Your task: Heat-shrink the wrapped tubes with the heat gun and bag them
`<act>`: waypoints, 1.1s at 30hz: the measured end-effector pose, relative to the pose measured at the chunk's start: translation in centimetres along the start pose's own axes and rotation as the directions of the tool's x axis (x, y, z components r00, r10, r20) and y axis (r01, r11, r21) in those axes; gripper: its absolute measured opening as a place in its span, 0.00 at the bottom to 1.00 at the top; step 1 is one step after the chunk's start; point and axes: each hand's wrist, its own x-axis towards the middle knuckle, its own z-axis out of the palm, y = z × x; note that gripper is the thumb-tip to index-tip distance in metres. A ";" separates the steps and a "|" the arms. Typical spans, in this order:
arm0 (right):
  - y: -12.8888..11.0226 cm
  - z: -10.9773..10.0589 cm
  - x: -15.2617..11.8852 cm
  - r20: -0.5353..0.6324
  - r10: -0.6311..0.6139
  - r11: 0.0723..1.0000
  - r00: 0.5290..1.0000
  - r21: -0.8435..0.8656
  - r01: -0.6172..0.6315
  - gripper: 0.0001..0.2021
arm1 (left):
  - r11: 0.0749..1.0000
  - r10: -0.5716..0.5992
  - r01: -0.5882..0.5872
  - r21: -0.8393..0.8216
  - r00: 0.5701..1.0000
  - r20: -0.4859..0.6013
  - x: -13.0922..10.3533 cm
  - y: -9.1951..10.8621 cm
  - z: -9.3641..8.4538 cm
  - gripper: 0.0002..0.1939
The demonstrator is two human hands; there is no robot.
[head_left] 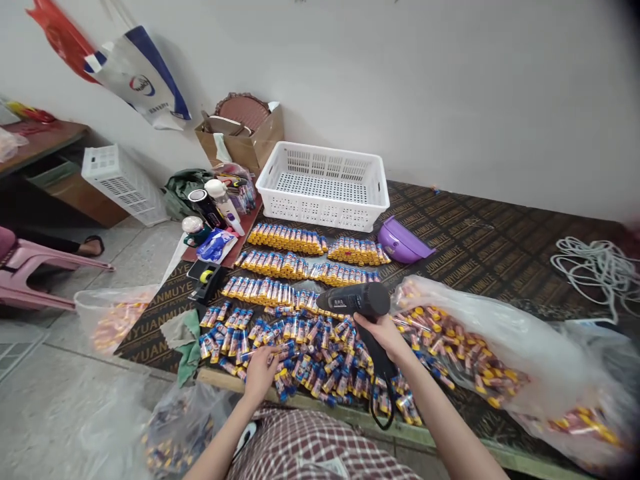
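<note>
My right hand (pixel 381 337) is wrapped round the handle of a black hair dryer (pixel 354 300). Its barrel points left over the small tubes, and a wrist loop dangles from the handle. Down at the front of the loose pile, my left hand (pixel 262 373) has its fingers curled on a small tube (pixel 247 357) with a blue and yellow wrapper; the fingertips partly hide the grip. Loose tubes (pixel 315 373) of the same kind lie in a heap between and around both hands. Behind them, more tubes stand packed in neat rows (pixel 270 264).
A white plastic basket (pixel 320 212) stands behind the rows, with a purple scoop (pixel 403 241) beside it. On the right lie a large clear bag of tubes (pixel 460 340) and white cord (pixel 595 267). A tape dispenser (pixel 205 283), a green cloth (pixel 189 353) and bottles (pixel 206 208) are left.
</note>
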 end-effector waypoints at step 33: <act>-1.4 1.4 0.0 0.041 0.060 0.995 0.997 0.075 -0.063 0.18 | 0.987 -0.142 0.129 -0.100 0.981 -0.130 -3.2 -2.4 -2.2 0.12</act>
